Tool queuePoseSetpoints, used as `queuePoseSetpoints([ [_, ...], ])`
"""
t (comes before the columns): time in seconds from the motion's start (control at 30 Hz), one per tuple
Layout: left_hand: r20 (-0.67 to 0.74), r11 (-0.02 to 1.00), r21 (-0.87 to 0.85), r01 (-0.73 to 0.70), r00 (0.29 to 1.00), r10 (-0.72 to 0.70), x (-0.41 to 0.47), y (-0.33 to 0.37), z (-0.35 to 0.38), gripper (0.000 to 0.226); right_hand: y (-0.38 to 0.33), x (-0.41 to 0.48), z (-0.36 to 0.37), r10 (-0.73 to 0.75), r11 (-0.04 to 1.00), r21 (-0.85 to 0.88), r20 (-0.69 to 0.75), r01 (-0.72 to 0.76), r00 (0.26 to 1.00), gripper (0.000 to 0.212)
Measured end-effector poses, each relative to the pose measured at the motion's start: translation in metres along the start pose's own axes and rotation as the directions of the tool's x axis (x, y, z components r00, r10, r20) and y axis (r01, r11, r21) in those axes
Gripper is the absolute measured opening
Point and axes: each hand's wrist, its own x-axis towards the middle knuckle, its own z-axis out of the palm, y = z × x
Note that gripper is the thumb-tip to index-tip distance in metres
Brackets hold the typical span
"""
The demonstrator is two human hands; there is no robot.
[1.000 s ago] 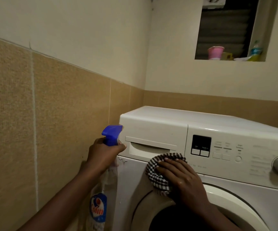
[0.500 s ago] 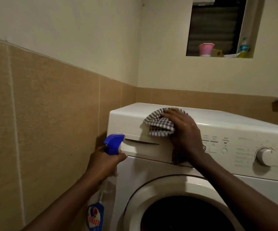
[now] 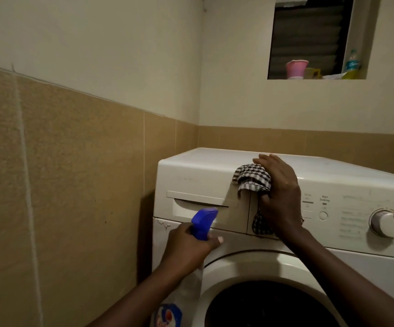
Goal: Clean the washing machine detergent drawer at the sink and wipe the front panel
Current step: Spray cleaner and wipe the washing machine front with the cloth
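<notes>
Head view. Right hand (image 3: 279, 197): fingers and thumb apparently wrapped round bunched checked cloth (image 3: 252, 177), pressing it against the front panel (image 3: 351, 185) at its top edge, just right of the closed detergent drawer (image 3: 200, 185). Left hand (image 3: 186, 244): curled round the neck of the blue-headed spray bottle (image 3: 203, 220), just below the drawer.

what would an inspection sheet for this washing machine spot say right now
surface: front panel of the washing machine, white, with a dial at its right.
job's things: detergent drawer closed in the machine; checked cloth at the panel's top edge; spray bottle with a blue head.
clutter: nothing seen.
hands: left hand grips the spray bottle just below the drawer; right hand holds the checked cloth against the panel.
cables: nothing seen.
surroundings: tiled wall at left; pink cup and a plastic bottle on the window ledge.
</notes>
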Motion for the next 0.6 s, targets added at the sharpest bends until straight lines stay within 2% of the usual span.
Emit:
queuePoseSetpoints([
  [0.1, 0.016, 0.999, -0.02, 0.035, 0.999, -0.034, -0.002, 0.001, 0.011, 0.03, -0.005, -0.018, 0.006, -0.021, 0.998, -0.058, 0.059, 0.024, 0.998, 0.064],
  [0.2, -0.031, 0.991, -0.059, 0.117, 0.992, -0.118, -0.004, -0.002, 0.005, 0.034, -0.008, -0.044, 0.012, -0.11, 0.978, -0.157, 0.17, 0.137, 0.979, 0.073],
  [0.33, -0.122, 0.987, -0.046, 0.152, 0.98, -0.156, 0.0, -0.01, -0.018, 0.064, -0.01, -0.077, 0.02, -0.193, 0.947, -0.196, 0.291, 0.256, 0.937, 0.09],
  [0.37, -0.129, 0.988, -0.043, 0.147, 0.98, -0.152, 0.002, -0.012, -0.023, 0.061, -0.011, -0.081, 0.022, -0.183, 0.947, -0.201, 0.302, 0.25, 0.935, 0.095],
  [0.43, -0.142, 0.992, -0.067, 0.111, 0.983, -0.119, 0.004, -0.014, -0.03, 0.04, -0.017, -0.083, 0.027, -0.148, 0.954, -0.208, 0.307, 0.218, 0.94, 0.097],
  [0.5, -0.169, 0.993, -0.099, 0.067, 0.982, -0.083, 0.007, -0.018, -0.038, 0.026, -0.028, -0.081, 0.035, -0.129, 0.96, -0.197, 0.313, 0.197, 0.941, 0.092],
  [0.6, -0.255, 0.984, -0.169, 0.065, 0.961, -0.107, 0.011, -0.02, -0.051, 0.021, -0.05, -0.076, 0.058, -0.189, 0.955, -0.147, 0.366, 0.257, 0.911, 0.078],
])
